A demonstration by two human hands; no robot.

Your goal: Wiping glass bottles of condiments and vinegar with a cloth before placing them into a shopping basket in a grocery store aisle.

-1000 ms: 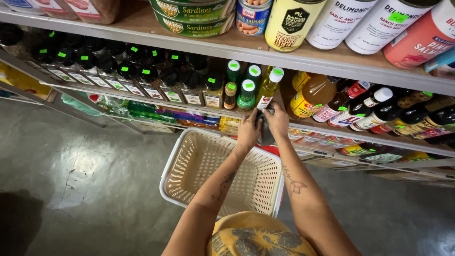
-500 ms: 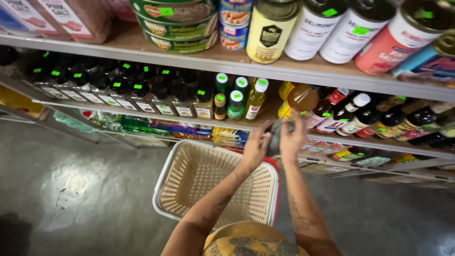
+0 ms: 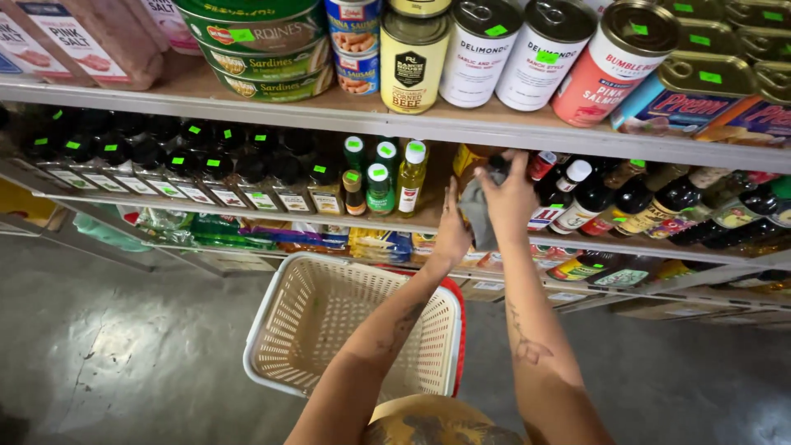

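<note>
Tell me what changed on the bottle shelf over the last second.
Both hands moved right along the shelf, away from the green-capped bottles to an amber bottle. The right hand now presses a grey cloth against it; the left hand steadies it from the side. The cream basket on the floor and the cans on the upper shelf stayed as they were.
</note>
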